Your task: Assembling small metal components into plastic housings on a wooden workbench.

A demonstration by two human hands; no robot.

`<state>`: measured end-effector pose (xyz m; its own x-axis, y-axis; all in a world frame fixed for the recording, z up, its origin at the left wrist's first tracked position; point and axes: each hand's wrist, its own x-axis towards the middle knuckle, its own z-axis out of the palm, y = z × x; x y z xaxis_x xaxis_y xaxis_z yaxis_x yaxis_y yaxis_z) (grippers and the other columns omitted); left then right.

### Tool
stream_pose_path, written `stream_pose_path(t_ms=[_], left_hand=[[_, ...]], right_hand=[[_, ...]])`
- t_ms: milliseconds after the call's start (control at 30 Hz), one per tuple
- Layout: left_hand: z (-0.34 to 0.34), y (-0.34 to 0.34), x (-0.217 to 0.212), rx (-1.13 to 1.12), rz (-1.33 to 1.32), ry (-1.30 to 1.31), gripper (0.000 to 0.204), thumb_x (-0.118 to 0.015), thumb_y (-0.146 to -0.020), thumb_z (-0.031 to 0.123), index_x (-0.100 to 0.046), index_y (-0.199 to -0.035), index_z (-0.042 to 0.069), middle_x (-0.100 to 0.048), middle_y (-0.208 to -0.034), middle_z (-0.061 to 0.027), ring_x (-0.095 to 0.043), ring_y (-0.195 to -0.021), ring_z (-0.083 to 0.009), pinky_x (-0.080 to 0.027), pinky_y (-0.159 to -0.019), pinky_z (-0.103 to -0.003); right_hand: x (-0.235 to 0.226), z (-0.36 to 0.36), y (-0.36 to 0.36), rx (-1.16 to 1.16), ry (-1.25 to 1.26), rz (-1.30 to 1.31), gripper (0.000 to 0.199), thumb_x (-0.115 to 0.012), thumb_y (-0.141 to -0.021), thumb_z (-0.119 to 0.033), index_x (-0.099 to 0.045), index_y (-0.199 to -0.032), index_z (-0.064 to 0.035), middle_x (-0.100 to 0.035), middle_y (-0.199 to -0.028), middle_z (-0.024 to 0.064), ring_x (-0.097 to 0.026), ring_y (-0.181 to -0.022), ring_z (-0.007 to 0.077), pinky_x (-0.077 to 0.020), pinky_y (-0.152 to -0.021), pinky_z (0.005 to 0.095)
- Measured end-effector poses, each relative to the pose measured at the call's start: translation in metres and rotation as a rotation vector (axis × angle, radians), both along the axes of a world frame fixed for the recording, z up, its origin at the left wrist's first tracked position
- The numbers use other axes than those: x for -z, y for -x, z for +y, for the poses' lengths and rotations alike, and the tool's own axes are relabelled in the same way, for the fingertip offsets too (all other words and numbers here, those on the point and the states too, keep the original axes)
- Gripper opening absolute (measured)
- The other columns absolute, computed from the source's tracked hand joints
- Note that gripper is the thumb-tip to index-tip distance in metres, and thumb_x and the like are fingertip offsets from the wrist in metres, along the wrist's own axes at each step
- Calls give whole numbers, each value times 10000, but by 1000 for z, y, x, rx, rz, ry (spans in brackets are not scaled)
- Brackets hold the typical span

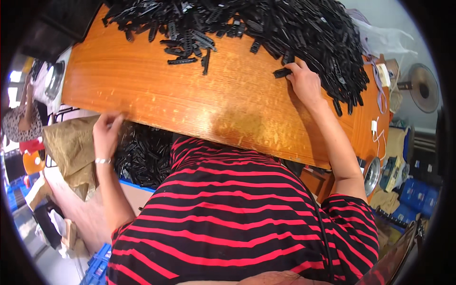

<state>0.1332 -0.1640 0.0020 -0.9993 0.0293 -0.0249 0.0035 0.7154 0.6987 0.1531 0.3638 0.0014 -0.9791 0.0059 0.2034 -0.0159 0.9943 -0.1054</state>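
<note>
My right hand (pixel 306 84) pinches a small black plastic part (pixel 282 73) just above the table, beside the near edge of a large heap of similar black parts (pixel 304 33). The exact kind of part cannot be made out; they look long, narrow and ribbed. My left hand (pixel 107 132) hangs off the table's near left edge, over a container of black parts (pixel 145 154). Its fingertips are smeared by motion, so whether anything is between them is hidden. Several loose parts (pixel 189 47) lie apart from the heap on the wooden table (pixel 190 95).
A brown sack (pixel 71 142) stands left of the container. At the far right is a round fan (pixel 423 88), with blue crates (pixel 418 197) below it. Another person (pixel 23 123) is at the far left. A white cable (pixel 375 128) lies on the table's right end.
</note>
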Motion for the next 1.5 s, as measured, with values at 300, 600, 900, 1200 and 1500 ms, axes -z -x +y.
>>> stream_pose_path(t_ms=[300,600,900,1200,1500], left_hand=[[153,69,24,222,608,187,208,-685,-768,96,-664,-975,90,-610,-905,-110,-563,-919,-303,-457,-833,-397],[165,71,29,175,272,185,146,-714,-781,106,-638,-895,56,-641,-807,-55,-610,-787,-254,-499,-706,-363],[198,33,21,41,-496,-1197,128,-660,-889,134,-585,-915,35,-640,-806,-35,-580,-665,-80,-459,-576,-178],[191,41,7,181,-318,-835,152,-674,-872,107,-611,-974,13,-626,-782,1,-548,-638,-46,-437,-542,-171],[192,40,20,223,-266,-610,136,-699,-849,97,-620,-921,13,-600,-769,18,-515,-642,-47,-434,-574,-187]], right_hand=[[3,-84,6,-196,161,-140,233,-723,-777,-201,-576,-879,-53,-601,-877,112,-623,-760,314,-498,-661,417],[9,-153,20,-354,382,-146,269,-691,-813,-226,-560,-971,-52,-594,-935,132,-627,-817,310,-496,-682,418],[0,-175,24,-305,824,-12,323,-614,-881,-178,-577,-1161,-21,-661,-941,171,-653,-853,312,-508,-740,379],[-15,-139,30,-147,1149,-514,178,-554,-954,-167,-614,-974,-2,-577,-630,9,-498,-456,65,-392,-424,206],[-3,-151,28,-39,1070,-547,167,-577,-938,-160,-509,-897,-14,-589,-622,40,-509,-432,90,-389,-388,245]])
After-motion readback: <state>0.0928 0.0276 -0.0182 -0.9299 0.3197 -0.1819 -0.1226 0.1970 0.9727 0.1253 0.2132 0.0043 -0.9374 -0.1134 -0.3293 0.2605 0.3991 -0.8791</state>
